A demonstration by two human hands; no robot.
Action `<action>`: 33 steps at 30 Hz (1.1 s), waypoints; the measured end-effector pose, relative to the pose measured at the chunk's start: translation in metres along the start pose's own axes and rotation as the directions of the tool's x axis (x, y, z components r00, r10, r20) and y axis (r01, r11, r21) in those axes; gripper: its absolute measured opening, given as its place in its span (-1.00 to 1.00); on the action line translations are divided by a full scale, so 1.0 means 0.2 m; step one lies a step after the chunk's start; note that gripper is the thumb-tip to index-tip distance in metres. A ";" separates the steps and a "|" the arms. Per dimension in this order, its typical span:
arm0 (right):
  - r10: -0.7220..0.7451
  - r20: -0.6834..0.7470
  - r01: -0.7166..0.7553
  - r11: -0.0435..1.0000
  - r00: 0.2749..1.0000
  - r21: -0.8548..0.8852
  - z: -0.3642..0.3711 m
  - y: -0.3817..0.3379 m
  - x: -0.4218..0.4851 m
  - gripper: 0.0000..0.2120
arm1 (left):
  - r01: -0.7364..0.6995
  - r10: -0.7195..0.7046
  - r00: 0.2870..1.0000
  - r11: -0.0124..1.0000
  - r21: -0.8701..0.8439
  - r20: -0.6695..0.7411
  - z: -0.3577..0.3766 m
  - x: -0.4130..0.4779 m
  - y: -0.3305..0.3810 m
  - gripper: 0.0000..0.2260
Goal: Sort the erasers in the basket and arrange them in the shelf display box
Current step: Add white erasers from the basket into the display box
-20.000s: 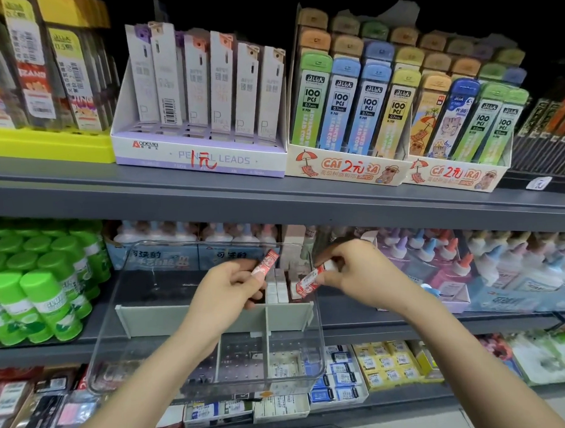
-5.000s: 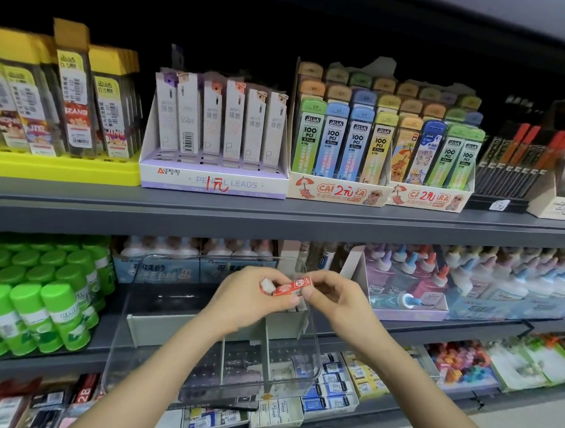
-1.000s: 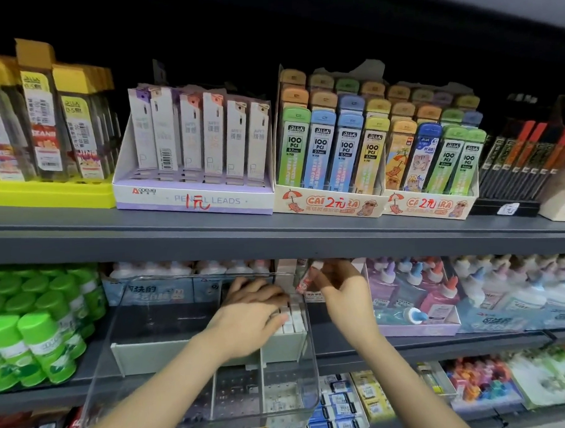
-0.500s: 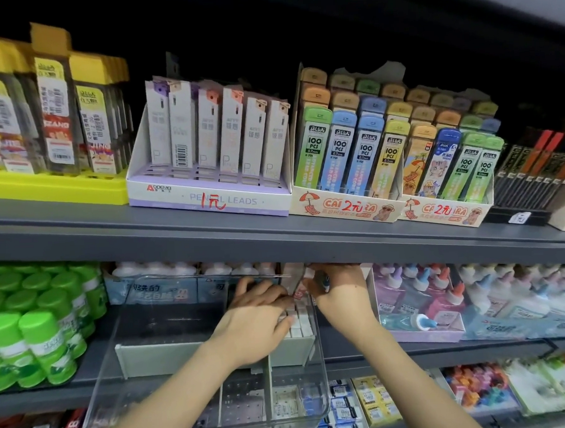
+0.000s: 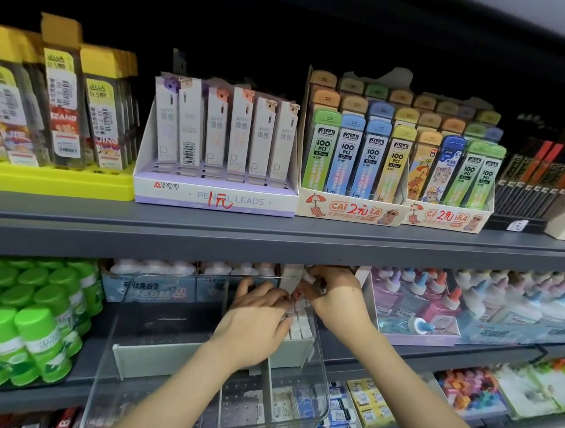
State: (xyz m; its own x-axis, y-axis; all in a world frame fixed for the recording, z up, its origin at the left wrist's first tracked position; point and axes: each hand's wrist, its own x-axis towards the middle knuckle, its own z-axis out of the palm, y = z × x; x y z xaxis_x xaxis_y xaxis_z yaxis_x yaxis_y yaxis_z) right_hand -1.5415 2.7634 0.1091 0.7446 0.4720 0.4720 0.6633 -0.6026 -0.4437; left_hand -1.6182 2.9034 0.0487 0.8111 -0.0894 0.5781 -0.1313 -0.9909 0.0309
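Observation:
The clear display box (image 5: pixel 106 360) juts out from the middle shelf, with a grey divider (image 5: pixel 157 353) across it. A row of white erasers (image 5: pixel 301 326) stands in its back right compartment. My left hand (image 5: pixel 256 321) lies over that row, fingers spread and touching the erasers. My right hand (image 5: pixel 335 295) reaches in under the upper shelf at the box's right wall. It pinches a red-sleeved eraser (image 5: pixel 296 294) at the far end of the row, mostly hidden by the fingers. The basket is out of view.
Green-capped bottles (image 5: pixel 33 321) stand left of the box, and glue bottles in a pink tray (image 5: pixel 418 308) right of it. The grey upper shelf edge (image 5: pixel 276 243) hangs just above my hands and carries pencil-lead boxes (image 5: pixel 215 197). More stationery lies on the shelf below.
Both hands have stayed at the back right compartment. My right hand has pushed the red-sleeved eraser a little lower toward the row, and my left hand has kept its fingers over the erasers.

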 end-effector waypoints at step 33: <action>-0.170 0.246 0.272 0.837 0.954 -0.475 0.03 -0.03 0.05 -0.87 | 0.021 -0.021 0.999 1.000 -0.003 0.033 -0.01 0.01 -0.01 -0.70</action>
State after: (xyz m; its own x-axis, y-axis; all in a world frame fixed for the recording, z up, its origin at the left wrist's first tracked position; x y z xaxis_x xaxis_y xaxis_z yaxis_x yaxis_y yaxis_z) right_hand -1.5375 2.7764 0.1126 0.6158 0.7114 0.3386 0.7222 -0.6815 0.1184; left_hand -1.6177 2.9050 0.0503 0.8319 -0.0722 0.5502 -0.1160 -0.9922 0.0451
